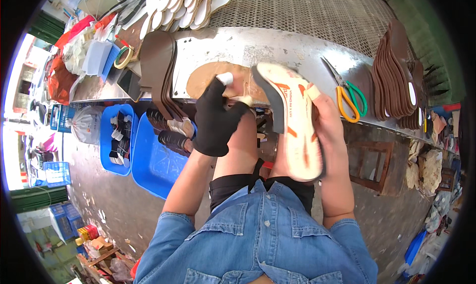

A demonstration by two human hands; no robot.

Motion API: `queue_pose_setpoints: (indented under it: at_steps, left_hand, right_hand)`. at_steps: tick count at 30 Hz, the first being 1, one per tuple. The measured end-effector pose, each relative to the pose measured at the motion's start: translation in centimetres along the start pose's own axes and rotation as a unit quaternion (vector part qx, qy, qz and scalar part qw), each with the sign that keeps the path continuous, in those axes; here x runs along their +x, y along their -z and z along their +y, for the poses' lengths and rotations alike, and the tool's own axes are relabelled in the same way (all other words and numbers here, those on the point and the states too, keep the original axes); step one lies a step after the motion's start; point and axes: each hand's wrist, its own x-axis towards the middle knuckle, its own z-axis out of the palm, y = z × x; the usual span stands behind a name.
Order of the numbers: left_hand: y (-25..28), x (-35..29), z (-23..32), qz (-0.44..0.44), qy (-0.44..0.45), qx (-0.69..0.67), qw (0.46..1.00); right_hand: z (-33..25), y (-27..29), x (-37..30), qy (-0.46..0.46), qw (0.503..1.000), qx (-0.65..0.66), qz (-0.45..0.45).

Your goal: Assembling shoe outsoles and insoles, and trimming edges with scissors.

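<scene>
My right hand [329, 120] grips a shoe sole [296, 120] by its right edge, with a taped thumb on its face. The sole is cream with red markings and has a dark rim; it is held upright in front of my lap and slightly blurred. My left hand [218, 118], in a black fingerless glove with white covers on fingertips, hovers left of the sole. Its thumb and fingers are apart, and I see nothing between them. Beneath those fingers a tan board with rounded ends [201, 78] lies on the metal bench [307, 51], partly hidden by the hand.
Brown insoles are stacked at left [157, 61] and right [391, 80]. Scissors [351, 98] with orange and green handles lie right of the sole. White-faced insoles [186, 6] sit on the perforated surface. Blue bins [148, 172] stand left of my legs; a phone [130, 83] rests near a tape roll [123, 58].
</scene>
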Motion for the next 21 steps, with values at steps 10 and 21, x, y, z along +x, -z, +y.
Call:
queue_pose_setpoints:
  at_steps: [10, 21]
  left_hand:
    - [1.2, 1.7, 0.3, -0.146, -0.202, 0.225, 0.942]
    - [0.0, 0.5, -1.3, -0.115, -0.059, 0.03, 0.991]
  right_hand:
    - [-0.1, -0.3, -0.6, -0.07, 0.984, -0.145, 0.07]
    - [1.8, -3.6, 1.2, 0.15, 0.924, -0.344, 0.071]
